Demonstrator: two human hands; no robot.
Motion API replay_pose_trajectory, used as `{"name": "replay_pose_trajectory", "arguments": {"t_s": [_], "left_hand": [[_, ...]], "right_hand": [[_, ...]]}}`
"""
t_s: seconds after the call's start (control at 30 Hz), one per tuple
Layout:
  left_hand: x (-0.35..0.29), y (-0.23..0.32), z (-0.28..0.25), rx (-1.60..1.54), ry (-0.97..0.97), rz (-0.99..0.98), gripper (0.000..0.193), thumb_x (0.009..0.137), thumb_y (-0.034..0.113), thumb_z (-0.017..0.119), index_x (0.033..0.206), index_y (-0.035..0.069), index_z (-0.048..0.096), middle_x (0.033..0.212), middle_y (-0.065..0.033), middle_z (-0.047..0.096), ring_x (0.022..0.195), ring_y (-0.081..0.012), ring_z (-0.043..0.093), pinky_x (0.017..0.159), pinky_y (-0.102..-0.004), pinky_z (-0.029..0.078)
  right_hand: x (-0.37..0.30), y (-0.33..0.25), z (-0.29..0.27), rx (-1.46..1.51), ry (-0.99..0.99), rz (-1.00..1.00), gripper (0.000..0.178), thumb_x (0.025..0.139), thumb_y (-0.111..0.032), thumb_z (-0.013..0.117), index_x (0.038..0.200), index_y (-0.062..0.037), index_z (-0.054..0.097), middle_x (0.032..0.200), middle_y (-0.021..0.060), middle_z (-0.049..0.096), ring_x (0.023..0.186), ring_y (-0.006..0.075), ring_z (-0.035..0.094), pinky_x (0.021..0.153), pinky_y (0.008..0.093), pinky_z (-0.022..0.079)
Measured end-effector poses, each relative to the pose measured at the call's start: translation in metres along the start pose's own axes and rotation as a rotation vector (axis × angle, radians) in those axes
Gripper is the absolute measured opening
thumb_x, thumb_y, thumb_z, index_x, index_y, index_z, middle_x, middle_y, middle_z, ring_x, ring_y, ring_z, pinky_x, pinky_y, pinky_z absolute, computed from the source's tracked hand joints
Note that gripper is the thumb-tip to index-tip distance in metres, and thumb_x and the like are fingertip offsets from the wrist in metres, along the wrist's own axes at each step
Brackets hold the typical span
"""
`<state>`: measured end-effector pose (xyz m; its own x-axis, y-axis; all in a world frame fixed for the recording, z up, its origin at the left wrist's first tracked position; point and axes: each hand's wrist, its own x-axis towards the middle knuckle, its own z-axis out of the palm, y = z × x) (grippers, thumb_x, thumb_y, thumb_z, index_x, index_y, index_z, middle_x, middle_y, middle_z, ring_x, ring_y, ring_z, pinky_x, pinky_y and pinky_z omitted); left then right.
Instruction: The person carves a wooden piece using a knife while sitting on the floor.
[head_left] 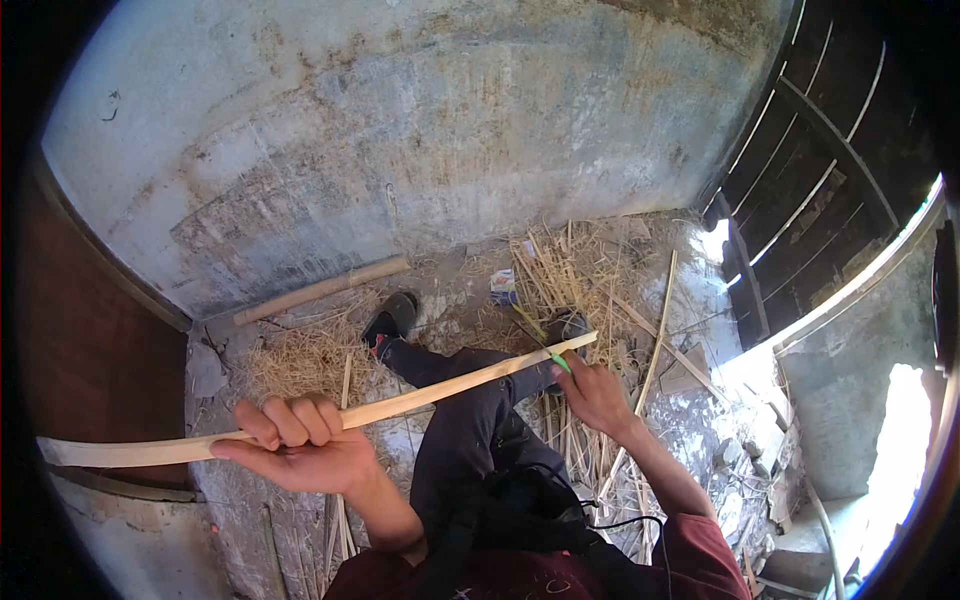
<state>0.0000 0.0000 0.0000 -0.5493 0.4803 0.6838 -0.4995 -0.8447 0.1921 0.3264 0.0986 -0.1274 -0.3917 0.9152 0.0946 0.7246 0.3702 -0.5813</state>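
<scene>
A long pale bamboo strip (445, 389) runs across my lap from the far left to just past my right knee. My left hand (305, 442) is closed around it left of the middle, with the thumb along the underside. In my right hand (596, 396) is a knife (560, 362) with a bright green handle. Its thin blade points up and left, crossing the strip near the right end. The fingers of the right hand are partly hidden around the handle.
Curly shavings (305, 355) lie by my left shoe (391, 318). Several thin split sticks (560, 275) are heaped ahead of my right foot, beside a small box (502, 287). A pole (320, 291) lies along the stained wall (440, 140). Dark slatted boards (820, 150) stand at the right.
</scene>
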Motion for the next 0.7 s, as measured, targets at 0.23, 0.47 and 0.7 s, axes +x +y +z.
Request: {"name": "replay_pose_trajectory", "arguments": {"t_s": [0.23, 0.47, 0.7], "left_hand": [[0.011, 0.024, -0.008, 0.013, -0.074, 0.041, 0.054, 0.113, 0.060, 0.032, 0.082, 0.016, 0.033, 0.060, 0.0020, 0.025, 0.046, -0.0086, 0.014, 0.041, -0.0287, 0.013], [0.015, 0.046, -0.009, -0.080, -0.110, 0.056, 0.055, 0.113, 0.058, 0.037, 0.079, 0.016, 0.034, 0.060, 0.0029, 0.027, 0.045, -0.0070, 0.016, 0.041, -0.0273, 0.015], [0.015, 0.058, -0.011, -0.076, -0.088, 0.064, 0.054, 0.113, 0.056, 0.039, 0.079, 0.016, 0.034, 0.059, 0.0035, 0.028, 0.044, -0.0059, 0.017, 0.040, -0.0266, 0.015]], "right_hand": [[-0.007, -0.010, -0.004, -0.128, 0.087, -0.108, 0.030, 0.110, -0.032, 0.051, 0.121, -0.0047, 0.057, 0.061, 0.0220, 0.063, 0.060, 0.0448, 0.067, 0.053, 0.0572, 0.051], [-0.010, 0.021, -0.007, -0.328, 0.073, 0.042, 0.029, 0.110, -0.035, 0.049, 0.114, -0.0077, 0.057, 0.064, 0.0216, 0.066, 0.061, 0.0454, 0.068, 0.055, 0.0571, 0.053], [-0.010, 0.025, -0.011, -0.363, 0.103, 0.045, 0.028, 0.110, -0.034, 0.050, 0.111, -0.0063, 0.057, 0.064, 0.0223, 0.064, 0.062, 0.0462, 0.066, 0.057, 0.0575, 0.050]]}}
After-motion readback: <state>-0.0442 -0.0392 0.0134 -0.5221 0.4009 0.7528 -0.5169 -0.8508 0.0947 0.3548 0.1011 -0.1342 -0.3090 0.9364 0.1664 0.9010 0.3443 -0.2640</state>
